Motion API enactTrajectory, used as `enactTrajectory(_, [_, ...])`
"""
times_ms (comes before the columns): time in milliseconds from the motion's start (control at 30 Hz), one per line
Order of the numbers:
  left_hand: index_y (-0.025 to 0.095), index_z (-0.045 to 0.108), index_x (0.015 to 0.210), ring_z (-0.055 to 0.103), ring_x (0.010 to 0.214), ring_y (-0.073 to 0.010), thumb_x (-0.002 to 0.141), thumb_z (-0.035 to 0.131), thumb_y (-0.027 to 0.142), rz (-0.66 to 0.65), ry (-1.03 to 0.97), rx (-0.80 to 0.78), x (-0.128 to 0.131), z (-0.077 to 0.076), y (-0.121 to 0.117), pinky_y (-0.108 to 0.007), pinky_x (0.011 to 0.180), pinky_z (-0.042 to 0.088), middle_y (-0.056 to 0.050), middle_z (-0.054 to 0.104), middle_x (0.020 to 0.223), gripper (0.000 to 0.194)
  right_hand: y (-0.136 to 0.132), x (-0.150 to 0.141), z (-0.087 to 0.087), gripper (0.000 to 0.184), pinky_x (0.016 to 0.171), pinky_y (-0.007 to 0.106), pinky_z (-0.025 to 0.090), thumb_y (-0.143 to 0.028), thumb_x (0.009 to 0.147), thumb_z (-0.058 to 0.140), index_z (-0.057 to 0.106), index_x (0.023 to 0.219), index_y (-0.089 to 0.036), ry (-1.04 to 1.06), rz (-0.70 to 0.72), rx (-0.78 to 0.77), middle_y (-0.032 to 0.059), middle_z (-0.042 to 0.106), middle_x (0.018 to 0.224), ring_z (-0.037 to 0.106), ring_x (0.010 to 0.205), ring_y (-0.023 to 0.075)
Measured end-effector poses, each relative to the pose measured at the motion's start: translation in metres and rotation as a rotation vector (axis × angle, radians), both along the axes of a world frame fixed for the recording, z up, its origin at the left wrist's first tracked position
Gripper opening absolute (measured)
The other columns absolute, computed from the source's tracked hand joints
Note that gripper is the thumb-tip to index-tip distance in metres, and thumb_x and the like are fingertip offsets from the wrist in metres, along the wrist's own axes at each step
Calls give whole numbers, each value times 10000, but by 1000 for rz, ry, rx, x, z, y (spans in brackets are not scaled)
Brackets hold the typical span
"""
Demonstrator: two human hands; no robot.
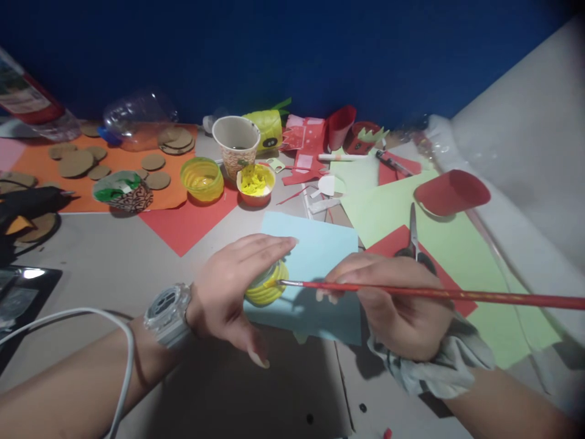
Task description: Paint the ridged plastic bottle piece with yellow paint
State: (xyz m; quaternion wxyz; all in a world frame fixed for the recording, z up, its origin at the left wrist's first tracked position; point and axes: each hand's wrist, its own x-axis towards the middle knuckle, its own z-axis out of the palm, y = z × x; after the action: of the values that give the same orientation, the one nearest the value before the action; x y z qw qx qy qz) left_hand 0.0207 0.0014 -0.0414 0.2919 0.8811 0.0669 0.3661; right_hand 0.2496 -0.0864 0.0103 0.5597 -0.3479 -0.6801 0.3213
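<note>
A long red paintbrush point(493, 297) is pinched in my right hand point(402, 299), its bristle end touching a round, ridged, yellow-painted plastic piece point(267, 289). Fingers stretched, my left hand point(233, 286) lies against the left and far side of that piece, the thumb standing apart from it. Part of the piece is hidden under the fingers. It sits on a light blue sheet of paper point(329, 250). Beyond stand a small cup of yellow paint point(256, 183) and a yellow-coated plastic cup point(202, 180).
Scissors point(414, 231) lie beside my right hand on red and green paper. A paper cup point(236, 143), cardboard discs point(77, 163), a green paint cup point(121, 190) and a clear bottle point(137, 119) are farther back. A white cable point(130, 353) crosses my left forearm.
</note>
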Motion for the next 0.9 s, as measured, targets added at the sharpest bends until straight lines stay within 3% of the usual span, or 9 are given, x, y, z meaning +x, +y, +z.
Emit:
enactTrajectory(133, [163, 370, 1548, 655, 1220, -372, 724, 341, 970, 5, -7, 2, 0, 0, 1, -519, 1055, 506, -214, 633, 1375, 1153, 2, 3, 5, 198, 525, 312, 609, -136, 934, 606, 760, 1027, -219, 11, -95, 51, 51, 734, 718, 730, 633, 199])
enactTrajectory(233, [167, 369, 1549, 665, 1204, -375, 726, 326, 971, 10, 2, 16, 0, 0, 1, -524, 1041, 516, -218, 640, 1364, 1151, 4, 2, 11, 234, 526, 303, 613, -127, 929, 599, 753, 1092, -195, -6, 29, 87, 70, 743, 729, 726, 625, 195])
enactTrajectory(367, [162, 379, 1542, 670, 1194, -376, 719, 330, 974, 16, 5, 15, 0, 1, 1, -521, 1036, 518, -226, 646, 1351, 1157, 3, 2, 15, 211, 551, 312, 629, -132, 921, 603, 737, 1082, -159, -179, 190, 55, 116, 760, 771, 739, 658, 218])
enactTrajectory(500, [156, 389, 1539, 656, 1225, -371, 734, 306, 968, 16, 3, 6, 1, 1, 1, -514, 1058, 502, -229, 635, 1369, 1147, 2, 3, 7, 194, 588, 298, 628, -119, 898, 634, 724, 1061, -173, -154, 78, 77, 96, 764, 806, 745, 701, 202])
enactTrajectory(700, [155, 381, 1549, 630, 1274, -351, 763, 269, 955, 21, -4, 0, -1, 0, 0, -493, 1088, 492, -218, 607, 1415, 1127, 3, 1, 5, 188, 531, 279, 611, -114, 925, 588, 753, 907, -201, 8, -157, 61, 49, 718, 679, 722, 619, 179])
enactTrajectory(900, [164, 373, 1556, 616, 1291, -354, 749, 285, 963, 12, -7, -23, -1, -1, 0, -489, 1088, 501, -204, 589, 1441, 1139, 5, 5, 1, 226, 519, 321, 617, -158, 937, 608, 752, 1100, -215, 14, 44, 55, 65, 756, 743, 737, 637, 212])
